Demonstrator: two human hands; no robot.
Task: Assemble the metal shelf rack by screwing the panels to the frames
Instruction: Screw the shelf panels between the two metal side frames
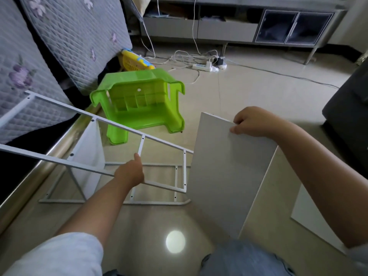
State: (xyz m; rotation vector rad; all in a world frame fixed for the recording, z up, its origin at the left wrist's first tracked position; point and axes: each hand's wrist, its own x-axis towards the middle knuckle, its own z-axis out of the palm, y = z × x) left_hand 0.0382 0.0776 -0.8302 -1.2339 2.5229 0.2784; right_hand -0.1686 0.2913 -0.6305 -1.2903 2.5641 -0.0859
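You've got the raised frame [95,120] tilted up off the floor in your left hand [130,172], and that makes sense: lifted like this, its crossbars and screw holes open towards the panel [225,172] coming in from your right. Your left hand is curled round the frame's near rail, thumb pointing up along a crossbar, a firm wrap and nothing loose about it. Over on the other side, your right hand [252,122] pinches the panel's top corner, thumb on the near face, fingers folded over the edge, so the panel stands on end and leans just beside the frame's end bar. Held high at the corner, it looks ready to swing in between the rails. Below your left hand a second frame [119,202] lies flat on the floor, and one white panel [89,152] already stands between the two frames, beyond your left wrist. Further out past your left hand, a green stool [139,102] lies tipped on its side. No screws or screwdriver in sight, so I'd judge you're lining up, not fastening yet.
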